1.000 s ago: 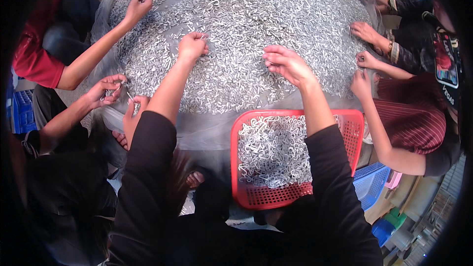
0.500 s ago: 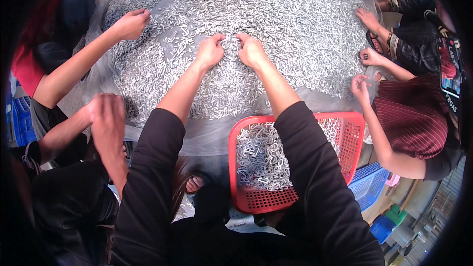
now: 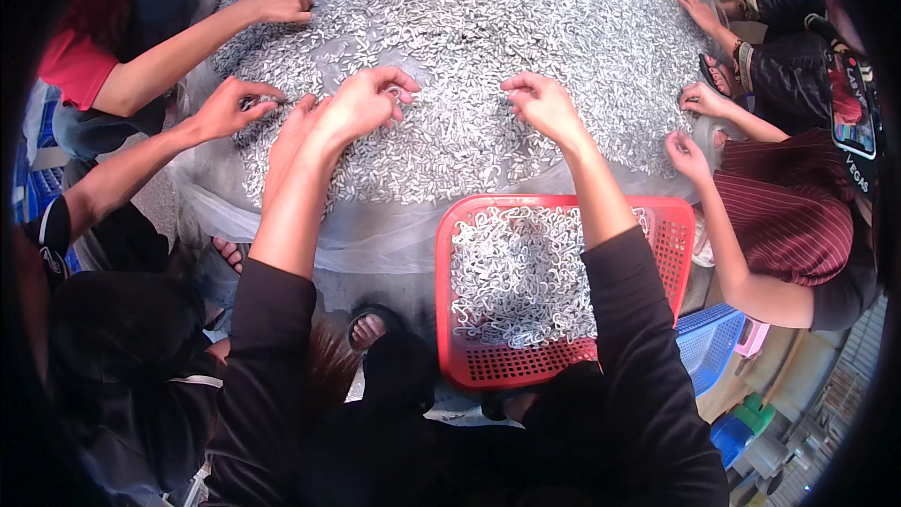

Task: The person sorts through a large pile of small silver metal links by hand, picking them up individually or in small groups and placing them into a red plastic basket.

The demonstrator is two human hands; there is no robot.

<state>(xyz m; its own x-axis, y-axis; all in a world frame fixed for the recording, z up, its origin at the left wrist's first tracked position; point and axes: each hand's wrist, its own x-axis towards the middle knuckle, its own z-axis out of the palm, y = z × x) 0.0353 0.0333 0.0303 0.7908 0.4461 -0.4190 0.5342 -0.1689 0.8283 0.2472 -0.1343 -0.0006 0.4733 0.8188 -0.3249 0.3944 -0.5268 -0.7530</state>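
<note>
A wide heap of small silvery-white curved hooks (image 3: pixel 460 150) lies spread over a translucent sheet. Above its left-centre part hovers my left hand (image 3: pixel 368 101), fingers bent and apart, with nothing visible in them. My right hand (image 3: pixel 544 105) is over the heap farther right, its fingers loosely curled and apart; I see nothing held there either. The two hands are well separated. Below my right forearm stands a red plastic basket (image 3: pixel 448 319) holding many S-shaped white hooks (image 3: pixel 521 272). My right sleeve hides part of it.
Another person's hand (image 3: pixel 294 136) is right beside my left wrist. Co-workers' hands (image 3: pixel 282 4) (image 3: pixel 225 108) reach in from the left, others (image 3: pixel 690 155) from the right. A blue basket (image 3: pixel 704 352) stands beyond the red one. The sheet's edge (image 3: pixel 375 249) bunches near me.
My hands have moved apart from the middle of the heap, left hand leftward, right hand rightward, and their fingers have opened. Neighbours' hands on the left have shifted over the heap.
</note>
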